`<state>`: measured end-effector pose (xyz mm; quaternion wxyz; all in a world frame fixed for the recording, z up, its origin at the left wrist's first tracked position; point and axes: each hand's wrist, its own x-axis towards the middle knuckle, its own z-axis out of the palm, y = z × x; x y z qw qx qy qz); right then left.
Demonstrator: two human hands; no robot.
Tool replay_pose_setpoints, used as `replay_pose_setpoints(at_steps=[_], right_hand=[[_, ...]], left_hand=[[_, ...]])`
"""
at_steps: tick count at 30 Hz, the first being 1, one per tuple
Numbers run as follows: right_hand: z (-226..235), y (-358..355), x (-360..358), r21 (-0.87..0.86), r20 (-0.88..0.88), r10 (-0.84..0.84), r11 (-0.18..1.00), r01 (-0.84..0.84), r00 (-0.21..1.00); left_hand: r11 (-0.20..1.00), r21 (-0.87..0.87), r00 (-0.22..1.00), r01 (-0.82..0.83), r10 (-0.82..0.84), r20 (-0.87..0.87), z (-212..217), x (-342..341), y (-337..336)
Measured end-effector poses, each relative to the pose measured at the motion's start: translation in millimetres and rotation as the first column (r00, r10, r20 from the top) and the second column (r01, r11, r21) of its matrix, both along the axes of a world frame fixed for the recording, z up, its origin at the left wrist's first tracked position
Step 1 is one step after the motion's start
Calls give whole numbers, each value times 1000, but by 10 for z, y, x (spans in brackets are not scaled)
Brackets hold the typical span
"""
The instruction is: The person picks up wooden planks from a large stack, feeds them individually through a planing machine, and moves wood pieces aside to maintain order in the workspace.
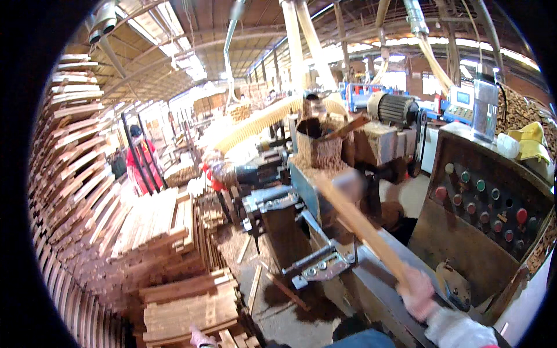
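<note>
My right hand (419,296) is closed round the near end of a long wooden board (368,232). The board slants away to the left over the machine's metal bed (383,269), and its far end lies by the sawdust-covered cutter housing (322,148). At the lower edge, my left hand (202,337) is over a low stack of short boards (191,310), fingers stretched out and partly seen. Whether it touches the top boards I cannot tell.
A control panel (481,203) with coloured buttons stands at the right. A metal bracket (316,269) juts from the machine's left side. Tall board stacks (75,174) line the left, with another pile (154,223) nearer. A person in red (142,165) stands farther back. Offcuts (287,290) litter the floor.
</note>
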<state>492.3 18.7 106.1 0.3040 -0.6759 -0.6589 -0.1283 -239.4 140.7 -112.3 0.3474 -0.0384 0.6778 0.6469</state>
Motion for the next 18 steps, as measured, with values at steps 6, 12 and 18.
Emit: replay_pose_setpoints(at_steps=[6, 12, 18], right_hand=[[451, -2069, 87, -403, 101, -203, 887, 226, 974], [423, -1553, 176, -29, 240, 85, 996, -80, 967], [323, 99, 140, -124, 192, 202, 976, -180, 960]], left_hand=[[995, 93, 992, 39, -49, 115, -288, 147, 363], [959, 283, 996, 18, 7, -86, -312, 173, -125], [898, 410, 982, 156, -186, 35, 1027, 1558, -754]])
